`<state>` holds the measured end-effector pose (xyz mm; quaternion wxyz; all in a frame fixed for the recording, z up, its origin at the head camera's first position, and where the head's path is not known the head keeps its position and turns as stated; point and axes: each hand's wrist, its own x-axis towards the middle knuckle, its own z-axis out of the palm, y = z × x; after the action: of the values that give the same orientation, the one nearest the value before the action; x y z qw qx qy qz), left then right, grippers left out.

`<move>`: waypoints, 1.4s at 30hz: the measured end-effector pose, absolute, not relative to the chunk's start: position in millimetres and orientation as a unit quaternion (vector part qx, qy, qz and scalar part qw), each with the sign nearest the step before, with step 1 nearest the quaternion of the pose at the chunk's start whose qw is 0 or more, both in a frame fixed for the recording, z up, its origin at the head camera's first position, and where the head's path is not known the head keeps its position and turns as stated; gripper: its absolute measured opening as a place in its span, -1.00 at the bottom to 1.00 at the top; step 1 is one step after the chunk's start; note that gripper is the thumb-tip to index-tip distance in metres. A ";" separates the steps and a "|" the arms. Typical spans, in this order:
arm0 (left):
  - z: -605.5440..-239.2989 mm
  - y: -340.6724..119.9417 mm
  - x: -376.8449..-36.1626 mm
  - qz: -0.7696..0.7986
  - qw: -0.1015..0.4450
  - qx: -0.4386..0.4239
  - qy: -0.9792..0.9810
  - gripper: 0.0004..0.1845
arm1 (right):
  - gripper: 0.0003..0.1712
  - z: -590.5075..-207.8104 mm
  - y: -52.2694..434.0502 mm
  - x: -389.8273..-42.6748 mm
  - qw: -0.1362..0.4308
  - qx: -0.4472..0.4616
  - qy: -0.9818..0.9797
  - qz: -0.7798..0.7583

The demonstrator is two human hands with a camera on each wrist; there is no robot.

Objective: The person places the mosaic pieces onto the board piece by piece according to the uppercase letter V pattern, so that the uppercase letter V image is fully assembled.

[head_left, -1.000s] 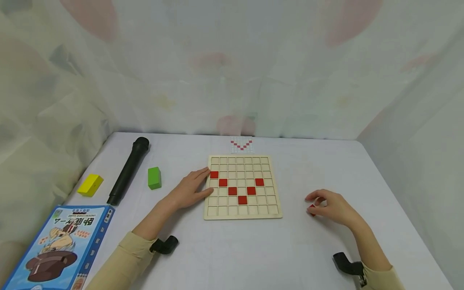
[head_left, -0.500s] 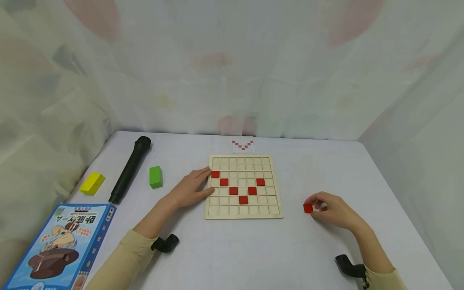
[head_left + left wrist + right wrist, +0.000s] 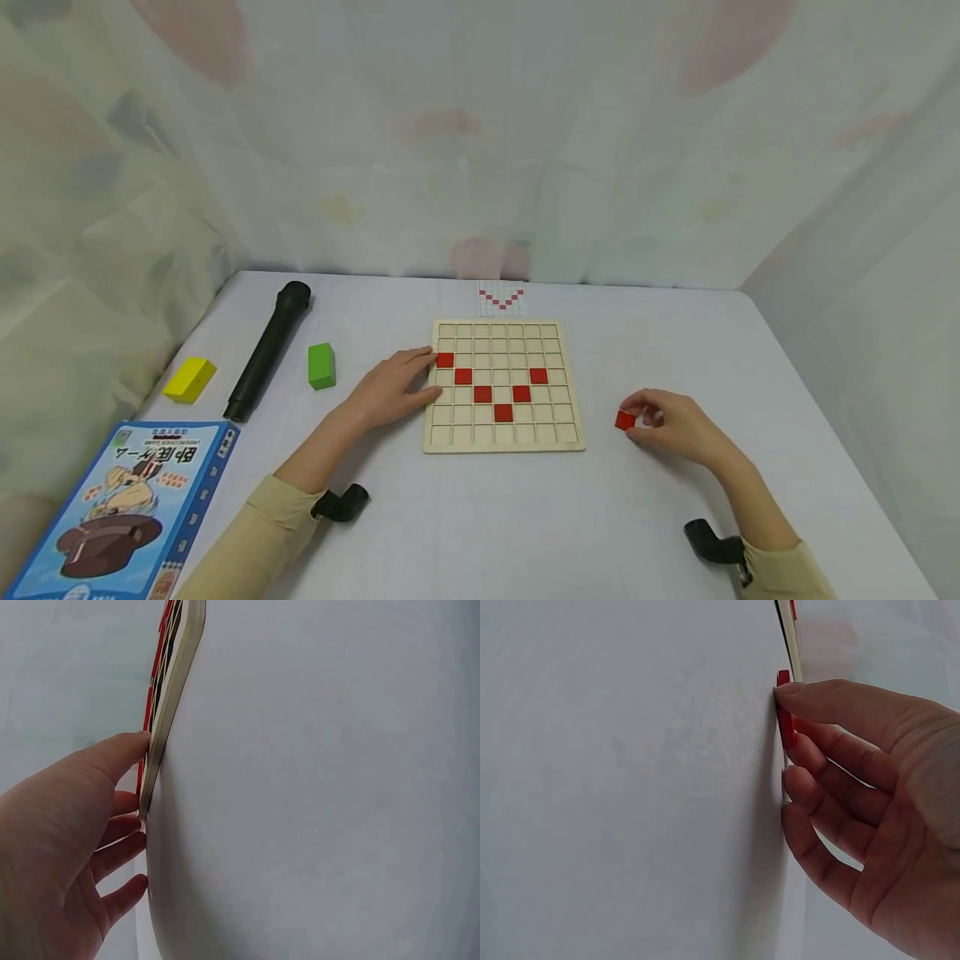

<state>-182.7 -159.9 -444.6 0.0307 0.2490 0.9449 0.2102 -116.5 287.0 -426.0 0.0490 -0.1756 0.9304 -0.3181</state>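
A pale wooden grid board (image 3: 542, 435) lies on the table, with several red square tiles set in its cells in a V-like line. My left hand (image 3: 392, 388) rests at the board's left edge, thumb and fingertips touching the frame; in the left wrist view the fingers (image 3: 120, 855) reach along that edge. To the right of the board, my right hand (image 3: 678, 423) pinches a loose red tile (image 3: 625, 420) between thumb and fingers, low over the table. The right wrist view has this tile (image 3: 785, 712) edge-on under the thumb.
Behind the board lies a small card (image 3: 502, 298) printed with a red V pattern. To the left are a green block (image 3: 322, 367), a yellow block (image 3: 190, 381), a black microphone-shaped object (image 3: 268, 352) and a blue game box (image 3: 127, 508). Curtains hang behind the table.
My right hand has taken the red tile into clearer view between its fingertips and moved it left, toward the board. My left hand has stayed at the board's edge.
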 end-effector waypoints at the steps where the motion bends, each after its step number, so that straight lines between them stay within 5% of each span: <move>1: -444.7 -160.0 -182.7 0.211 0.030 0.249 0.945 -0.26 | -0.67 -426.0 286.3 -117.2 0.048 -0.176 0.930 -0.320; 42: -448.6 -161.5 -181.1 0.240 0.036 0.250 0.937 -0.29 | -0.79 -431.4 209.1 -203.2 0.047 -0.153 0.916 -0.368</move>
<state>-181.1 -161.5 -448.6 0.0359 0.2504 0.9371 0.2404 -203.2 209.1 -431.4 0.0470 -0.1533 0.9159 -0.3681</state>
